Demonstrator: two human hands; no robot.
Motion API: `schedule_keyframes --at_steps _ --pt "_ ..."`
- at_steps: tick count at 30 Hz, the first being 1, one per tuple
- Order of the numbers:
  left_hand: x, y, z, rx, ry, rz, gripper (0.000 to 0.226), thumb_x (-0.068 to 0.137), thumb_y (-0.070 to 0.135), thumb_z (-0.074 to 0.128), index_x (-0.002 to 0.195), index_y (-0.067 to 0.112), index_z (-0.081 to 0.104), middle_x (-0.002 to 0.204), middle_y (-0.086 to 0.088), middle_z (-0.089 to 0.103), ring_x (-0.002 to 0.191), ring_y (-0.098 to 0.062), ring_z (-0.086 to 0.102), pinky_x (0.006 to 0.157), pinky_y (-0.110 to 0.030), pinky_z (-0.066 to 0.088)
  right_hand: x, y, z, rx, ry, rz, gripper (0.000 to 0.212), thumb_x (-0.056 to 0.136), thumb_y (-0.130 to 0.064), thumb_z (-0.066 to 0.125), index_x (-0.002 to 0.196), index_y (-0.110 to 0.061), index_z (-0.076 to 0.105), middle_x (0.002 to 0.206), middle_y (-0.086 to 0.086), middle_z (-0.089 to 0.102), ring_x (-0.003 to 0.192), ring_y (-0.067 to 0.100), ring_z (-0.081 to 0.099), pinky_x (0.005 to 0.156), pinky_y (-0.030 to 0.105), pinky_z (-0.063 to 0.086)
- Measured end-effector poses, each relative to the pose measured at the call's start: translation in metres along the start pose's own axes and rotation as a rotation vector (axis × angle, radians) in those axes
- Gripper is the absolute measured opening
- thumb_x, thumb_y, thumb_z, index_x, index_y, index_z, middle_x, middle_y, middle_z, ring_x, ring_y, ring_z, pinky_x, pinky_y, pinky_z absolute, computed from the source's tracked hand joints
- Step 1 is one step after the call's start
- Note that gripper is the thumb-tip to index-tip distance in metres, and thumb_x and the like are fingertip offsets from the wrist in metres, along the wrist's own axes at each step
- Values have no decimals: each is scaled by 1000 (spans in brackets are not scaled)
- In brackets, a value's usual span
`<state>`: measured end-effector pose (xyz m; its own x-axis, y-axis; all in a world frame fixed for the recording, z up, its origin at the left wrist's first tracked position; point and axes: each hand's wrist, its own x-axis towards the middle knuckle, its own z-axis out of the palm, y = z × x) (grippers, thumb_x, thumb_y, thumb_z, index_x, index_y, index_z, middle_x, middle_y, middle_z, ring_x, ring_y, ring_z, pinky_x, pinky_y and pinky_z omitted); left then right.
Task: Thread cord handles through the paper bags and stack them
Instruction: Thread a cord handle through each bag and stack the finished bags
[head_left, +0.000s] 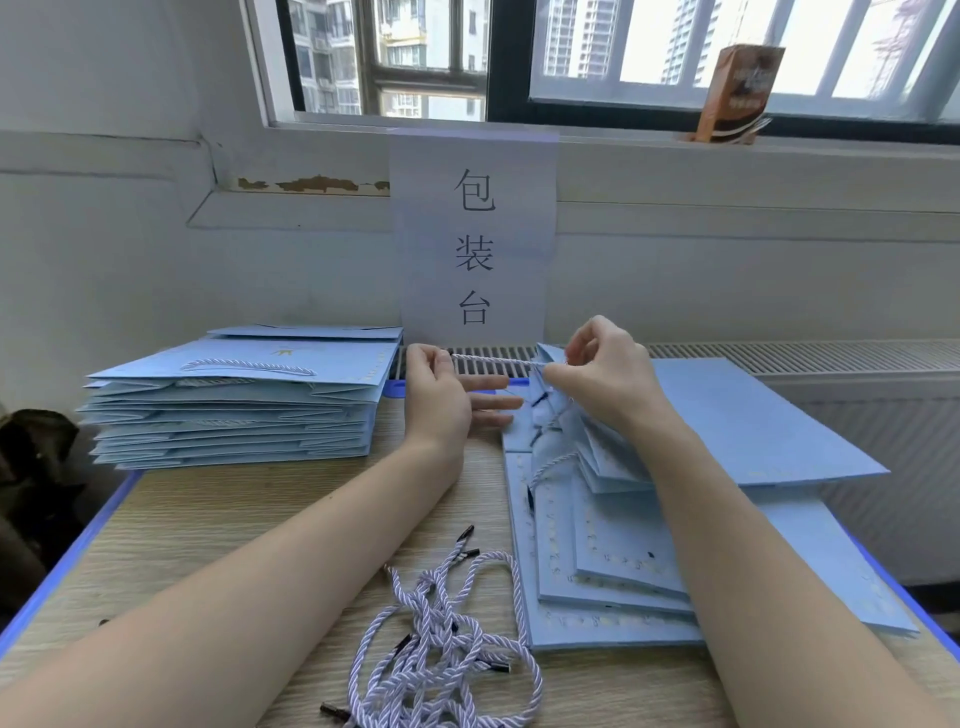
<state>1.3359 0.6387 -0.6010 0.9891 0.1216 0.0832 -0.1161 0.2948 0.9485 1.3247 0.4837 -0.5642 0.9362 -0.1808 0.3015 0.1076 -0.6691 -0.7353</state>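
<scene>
Head view. L hand (441, 395) pinches one end of a white twisted cord (493, 360) betw. thumb and forefinger; its other fingers lie straight, pointing right. R hand (605, 371) pinches the same cord at its other visible end, fingers curled, just above the raised top edge of an open pale-blue paper bag (613, 457). Cord's long axis runs taut, roughly horizontal, L grip to R grip, parallel to the desk's (218, 519) far edge. Bag lies directly below and nearer than the R grip, resting on unthreaded flat bags (779, 431) along the desk's right edge; R hand is the nearer to it. Whether the cord already passes a bag hole cannot be told. Likely next: feed the cord end down toward the bag's top edge. Finished bag stack (244, 400) sits at far-left corner; loose cords (447, 634) at near edge, centre.
</scene>
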Motion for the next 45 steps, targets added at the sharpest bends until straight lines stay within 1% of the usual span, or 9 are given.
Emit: schedule_keyframes --at_steps 4,12,19,23,27,29,32,36,45 --pt "2 -4 2 124 -68 23 16 109 17 31 97 11 39 84 -26 70 52 -33 66 48 -35 56 5 9 -3 -99 -273 106 26 82 -17 68 104 -16 55 94 1 62 82 17 57 64 29 43" --pt "5 -8 1 268 -125 22 10 101 7 50 93 3 54 87 -23 67 56 -23 66 52 -25 53 8 14 -19 89 -128 172 9 91 -5 54 95 -13 56 72 5 67 50 17 50 42 20 33" --pt "4 -11 -1 398 -207 73 4 88 0 66 90 -1 63 85 -15 66 63 -18 69 59 -22 53 8 12 -36 317 -108 351 6 97 -6 54 92 -9 57 62 4 39 46 16 32 49 26 24" --pt "2 -10 -1 491 -305 149 15 86 6 70 95 16 64 99 -10 64 63 -13 62 57 -26 49 7 16 -36 253 -76 319 4 94 -7 59 91 -6 61 62 4 40 51 19 36 52 27 27" --pt "-5 -13 5 712 -424 389 29 89 29 73 116 28 64 125 8 47 99 -3 49 84 -6 37 6 16 -32 283 -108 330 7 90 -5 59 93 -2 65 58 3 41 48 17 38 54 30 27" --pt "-7 -17 8 919 -469 536 53 89 48 68 136 30 52 147 12 37 134 -9 28 106 -16 21 4 11 -32 366 -118 331 6 91 -5 61 89 -1 64 62 4 42 49 17 39 52 29 28" --pt "-8 -23 11 1193 -567 582 78 89 67 51 154 30 28 164 14 16 150 -7 3 119 -37 7 1 4 -33 552 -172 318 7 92 -3 62 85 -2 64 62 3 45 46 16 38 48 26 32" --pt "-1 -25 10 1176 -531 399 88 84 73 51 154 24 29 162 9 25 149 -17 17 119 -48 21 -3 3 -35 711 -246 349 14 93 -4 60 79 -7 62 62 1 43 51 14 40 62 32 44" --pt "-5 -20 12 1184 -431 325 72 89 62 56 146 23 38 152 10 38 137 -17 27 108 -37 29 -2 10 -42 1308 -221 465 17 87 1 42 83 -13 50 54 -4 32 46 12 33 81 35 43"
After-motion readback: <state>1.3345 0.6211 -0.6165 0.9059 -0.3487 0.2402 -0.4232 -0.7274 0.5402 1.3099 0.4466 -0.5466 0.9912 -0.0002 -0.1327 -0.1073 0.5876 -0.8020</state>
